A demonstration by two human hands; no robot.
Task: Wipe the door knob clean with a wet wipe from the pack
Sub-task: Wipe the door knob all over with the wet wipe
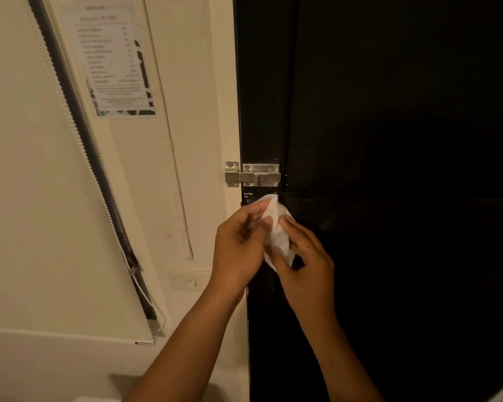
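The wet wipe (278, 233) is bunched up between both hands, right in front of the left edge of the black door (389, 140), just below the metal slide bolt (253, 174). The left hand (240, 248) has its fingers curled around the upper part of the wipe, thumb pinching it from the front, and the right hand (305, 259) grips the lower part with thumb and fingertips, so the white sheet sort of hangs crumpled in the gap between them. Honestly can't spot the door knob anywhere, the hands and wipe cover that bit of the door and the door is really dark there. The bolt is slid across into its keeper on the cream door frame (224, 111). Further left on the wall there's a laminated printed notice (111, 59), text too blurry to read, a thin painted-over pipe (174, 158) running down at a slant, and a light switch (190, 281) low down beside the left wrist. Far left is a roller blind (26, 198) with its bead chain (99, 181) hanging alongside.
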